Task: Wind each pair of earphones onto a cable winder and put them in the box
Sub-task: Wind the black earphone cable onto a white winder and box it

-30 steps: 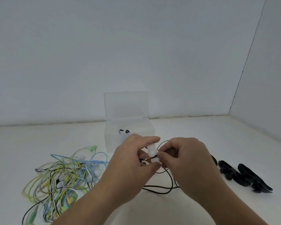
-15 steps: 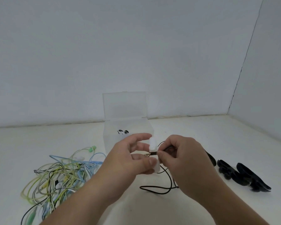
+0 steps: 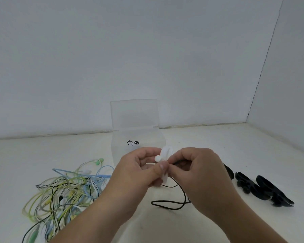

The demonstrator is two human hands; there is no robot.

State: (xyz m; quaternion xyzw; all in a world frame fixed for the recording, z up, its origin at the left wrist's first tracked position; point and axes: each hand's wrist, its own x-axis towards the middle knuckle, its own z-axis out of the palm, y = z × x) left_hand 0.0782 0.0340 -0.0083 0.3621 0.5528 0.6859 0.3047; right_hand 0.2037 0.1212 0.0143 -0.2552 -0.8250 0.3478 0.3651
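My left hand (image 3: 139,170) pinches a white cable winder (image 3: 165,156) between thumb and fingers, held upright in front of the box. My right hand (image 3: 198,171) pinches the black earphone cable (image 3: 174,204) right beside the winder; the cable loops down onto the table below my hands. Its plug is hidden between my fingers. The clear plastic box (image 3: 156,137) stands behind my hands with its lid up, and a wound pair with black earbuds (image 3: 132,142) lies inside.
A tangled heap of green, blue, yellow and black-and-white earphones (image 3: 65,193) lies on the table at the left. Several black cable winders (image 3: 263,188) lie at the right. White walls close in at the back and right.
The winder has turned more upright in my left hand. My right hand has moved the cable end in against the winder, and the gold plug seen earlier is now hidden.
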